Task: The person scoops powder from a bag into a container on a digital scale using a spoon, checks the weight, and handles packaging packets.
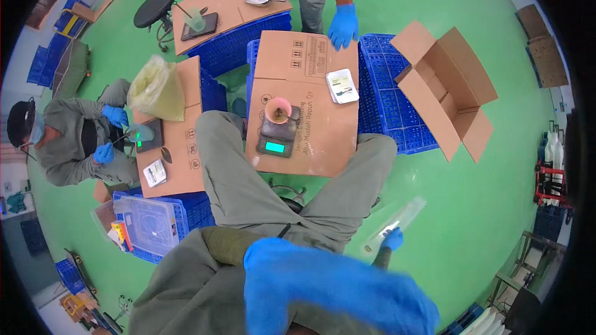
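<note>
My left hand (335,285), in a blue glove, is large and blurred close to the camera, and its fingers are smeared. Out to the right over the green floor, my gloved right hand (392,237) is closed on a long clear plastic bag (406,214). A small dark spot shows near the bag's lower end. Between my knees, a pink cup (277,109) with a spoon in it stands on a digital scale (275,147) whose display is lit. A white pack with a printed label (342,85) lies on the cardboard at the right.
Flattened cardboard (298,68) covers the blue crates before me. An open carton (456,80) stands on blue crates (388,99) at the right. A seated co-worker (81,133) works at the left; another's gloved hand (343,26) rests at the far cardboard edge.
</note>
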A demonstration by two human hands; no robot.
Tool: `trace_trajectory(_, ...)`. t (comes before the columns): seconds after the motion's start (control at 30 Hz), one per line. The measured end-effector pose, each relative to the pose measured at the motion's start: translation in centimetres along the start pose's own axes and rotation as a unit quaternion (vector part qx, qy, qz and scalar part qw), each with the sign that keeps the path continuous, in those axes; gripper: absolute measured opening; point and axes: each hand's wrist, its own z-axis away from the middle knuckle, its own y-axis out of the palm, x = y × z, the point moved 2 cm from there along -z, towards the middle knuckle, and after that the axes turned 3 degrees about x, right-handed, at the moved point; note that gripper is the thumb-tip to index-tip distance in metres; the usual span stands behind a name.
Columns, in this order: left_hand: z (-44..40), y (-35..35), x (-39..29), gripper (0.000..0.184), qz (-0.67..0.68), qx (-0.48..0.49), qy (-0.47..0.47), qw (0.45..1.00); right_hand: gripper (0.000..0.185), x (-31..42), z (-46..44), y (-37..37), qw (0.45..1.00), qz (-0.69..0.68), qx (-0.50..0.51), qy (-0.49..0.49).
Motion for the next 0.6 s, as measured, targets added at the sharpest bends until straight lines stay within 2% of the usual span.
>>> trace_trajectory(0.07, -0.8, 1.1, 1.1, 0.104, 0.053, 0.057, 0.037, 0.996, 0.034, -1.2, 1.0, 2.1, 0.999, 0.038, 0.023, 0.026)
trace_trajectory(0.1, -1.2, 0.7, 1.4, 0.101, 0.073, 0.076, 0.036, 0.994, 0.025, -2.4, 0.9, 3.1, 0.997, -0.029, 0.038, 0.067)
trace_trajectory(0.17, -1.5, -0.3, 2.0, 0.094, 0.08, 0.088, 0.023, 0.993, 0.026, -4.7, 0.8, 5.4, 0.997, 0.0, 0.042, 0.071)
trace_trajectory(0.3, -1.7, -1.7, 3.0, 0.082, 0.073, 0.085, 0.001, 0.994, 0.027, -4.8, 1.8, 9.4, 0.989, 0.074, 0.065, 0.112)
trace_trajectory(0.37, -1.6, -2.4, 3.6, 0.076, 0.066, 0.082, -0.007, 0.994, 0.029, -3.2, 2.6, 10.8, 0.961, 0.25, 0.114, 0.014)
trace_trajectory(0.4, -1.6, -2.6, 3.9, 0.073, 0.059, 0.082, -0.011, 0.995, 0.03, -2.8, 3.2, 11.5, 0.931, 0.335, 0.144, -0.038)
trace_trajectory(0.43, -1.7, -2.9, 4.3, 0.071, 0.051, 0.094, -0.011, 0.994, 0.019, -6.8, 1.6, 12.8, 0.933, 0.34, 0.117, -0.022)
trace_trajectory(0.47, -1.9, -3.1, 4.6, 0.068, 0.032, 0.125, -0.011, 0.992, 0.017, -14.9, -1.3, 14.3, 0.973, 0.148, 0.152, -0.092)
trace_trajectory(0.5, -2.2, -3.7, 4.7, 0.065, 0.002, 0.167, -0.021, 0.986, 0.015, -22.2, -3.7, 15.6, 0.965, -0.05, 0.212, -0.146)
trace_trajectory(0.53, -2.1, -5.2, 3.9, 0.077, -0.028, 0.255, -0.049, 0.965, 0.013, -18.8, -4.1, 15.6, 0.872, 0.379, 0.292, -0.107)
trace_trajectory(0.57, -2.3, -5.5, 3.9, 0.056, -0.05, 0.239, -0.053, 0.968, 0.012, -16.2, -2.8, 15.6, 0.839, 0.449, 0.291, -0.1)
trace_trajectory(0.6, -1.8, -5.2, 4.7, 0.05, -0.013, 0.182, -0.024, 0.983, 0.012, -14.7, -0.9, 15.7, 0.846, 0.444, 0.281, -0.093)
